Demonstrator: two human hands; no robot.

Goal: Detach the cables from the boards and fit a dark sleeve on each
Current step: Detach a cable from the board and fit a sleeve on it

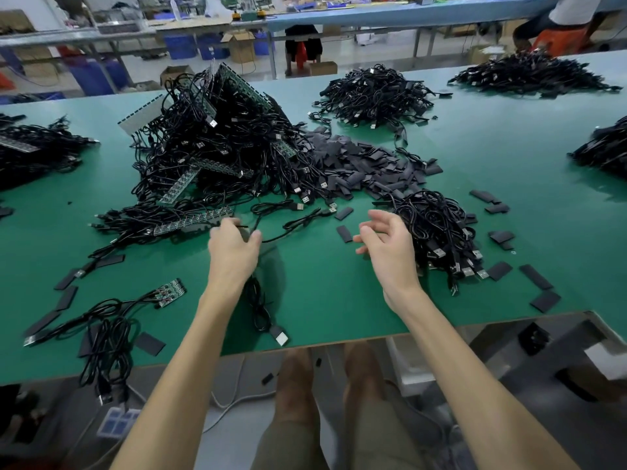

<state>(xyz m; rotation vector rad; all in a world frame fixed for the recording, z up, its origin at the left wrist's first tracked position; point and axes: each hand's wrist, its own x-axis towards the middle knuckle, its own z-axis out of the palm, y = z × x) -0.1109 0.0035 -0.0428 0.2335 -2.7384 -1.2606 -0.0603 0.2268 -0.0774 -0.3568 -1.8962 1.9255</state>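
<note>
Grips with left hand [234, 245], at centre of the head view, a thin black cable [259, 307]: fingers curled round it, just beside the near end of a board strip [190, 222]. Appears to be the same cable that hangs under the wrist and ends in a USB plug [281, 336] near the lower table edge. Holds right hand [386, 244] right of centre, fingers loosely bent and spread with nothing in them, just beside a cable pile [437, 232].

Looks like the detach step, one cable being taken from the strip. Cannot tell whether the joint is parted, since the hand covers it.

Calls next for a sleeve. Nearest loose sleeve [344, 234] lies flat on the green table [322, 300] between the two hands, just left of the right fingertips. Probably needs the free hand to pick it up, open it and slide it over the cable's freed end.

Seems far from done, judging by the tall board heap [217, 140] left of centre, thick with attached cables, and the sleeve heap [356, 164] beside it.

Finds no readable writing: nothing legible on boards, plugs, sleeves, or the cartons along the top of frame.
</note>
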